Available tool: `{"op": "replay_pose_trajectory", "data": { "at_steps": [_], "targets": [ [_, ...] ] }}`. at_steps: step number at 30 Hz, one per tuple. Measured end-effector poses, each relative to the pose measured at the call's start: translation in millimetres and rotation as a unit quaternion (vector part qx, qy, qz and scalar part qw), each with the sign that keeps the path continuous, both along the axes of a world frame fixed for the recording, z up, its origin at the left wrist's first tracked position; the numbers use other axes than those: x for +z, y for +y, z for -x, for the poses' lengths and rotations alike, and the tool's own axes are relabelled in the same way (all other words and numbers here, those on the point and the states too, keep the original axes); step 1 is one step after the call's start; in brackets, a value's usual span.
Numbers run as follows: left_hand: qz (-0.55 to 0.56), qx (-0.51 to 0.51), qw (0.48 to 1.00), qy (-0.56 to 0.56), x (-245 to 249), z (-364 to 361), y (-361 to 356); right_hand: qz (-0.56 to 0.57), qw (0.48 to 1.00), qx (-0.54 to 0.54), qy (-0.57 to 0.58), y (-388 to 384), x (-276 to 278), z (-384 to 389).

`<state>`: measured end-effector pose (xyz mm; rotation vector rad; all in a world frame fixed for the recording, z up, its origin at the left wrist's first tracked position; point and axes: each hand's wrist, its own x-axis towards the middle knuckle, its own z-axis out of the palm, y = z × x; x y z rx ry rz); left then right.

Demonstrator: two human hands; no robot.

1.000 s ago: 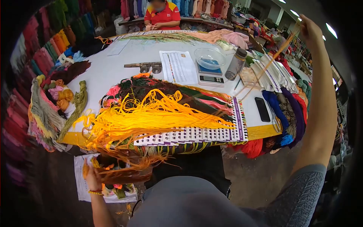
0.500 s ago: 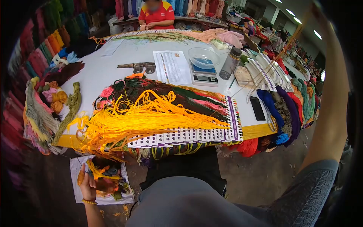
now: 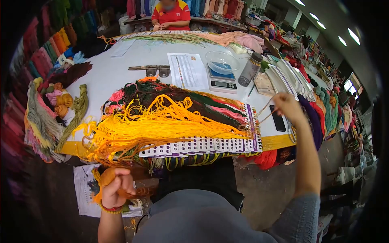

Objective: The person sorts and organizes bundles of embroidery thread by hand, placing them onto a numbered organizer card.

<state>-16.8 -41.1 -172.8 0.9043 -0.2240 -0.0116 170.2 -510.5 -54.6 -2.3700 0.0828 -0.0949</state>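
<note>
My left hand [image 3: 117, 189] is closed around an orange-brown thread bundle [image 3: 108, 177] below the table's front edge, with loose strands hanging out to the right. Above the black phone [image 3: 278, 118], my right hand [image 3: 288, 106] is pinched on thin tan thread [image 3: 265, 116], which runs toward the punched cards. A row of white and purple thread cards [image 3: 202, 146] lies along the front edge. Long yellow threads [image 3: 154, 125] fan out to the left from the cards, over dark, green and pink threads [image 3: 202, 106].
At the back of the table are a printed sheet [image 3: 187, 73], a scale [image 3: 223, 85] with a clear bowl [image 3: 222, 60], and a dark bottle [image 3: 250, 69]. Thread skeins [image 3: 42, 115] hang at the left edge. A white bag [image 3: 83, 194] lies below. A person in red [image 3: 171, 18] sits opposite.
My right hand has come down from high at the upper right to just above the phone, bringing the thread with it. My left hand has risen from the bag, holding the orange-brown thread bundle.
</note>
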Motion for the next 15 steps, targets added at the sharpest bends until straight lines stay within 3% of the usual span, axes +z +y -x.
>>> {"op": "replay_pose_trajectory", "data": {
  "at_steps": [4, 5, 6, 8, 10, 13, 15],
  "targets": [
    [-0.137, -0.047, 0.989, -0.035, 23.3, -36.1, -52.3, -0.129, 0.966, 0.209, 0.086, 96.9, -48.4, 49.4],
    [-0.152, -0.112, 0.982, -0.001, 27.4, -46.9, -65.7, -0.088, 0.956, 0.276, 0.043, 120.0, -55.1, 61.9],
    [-0.242, -0.125, 0.962, 0.021, 40.3, -55.4, -84.0, -0.046, 0.939, 0.341, 0.001, 138.1, -59.4, 71.4],
    [-0.279, -0.127, 0.951, -0.040, 21.6, -76.0, -108.5, -0.046, 0.917, 0.395, 0.019, 157.7, -57.3, 80.2],
    [-0.288, -0.216, 0.933, -0.001, 14.4, -86.3, -122.3, -0.047, 0.913, 0.405, 0.017, 164.5, -53.6, 80.8],
    [-0.311, -0.186, 0.930, 0.054, -0.2, -86.2, -120.2, -0.048, 0.918, 0.393, -0.014, 160.0, -53.7, 79.8],
    [-0.327, -0.154, 0.932, 0.022, -0.8, -90.6, -118.3, 0.013, 0.927, 0.375, 0.015, 153.3, -53.2, 77.1]
  ]
}}
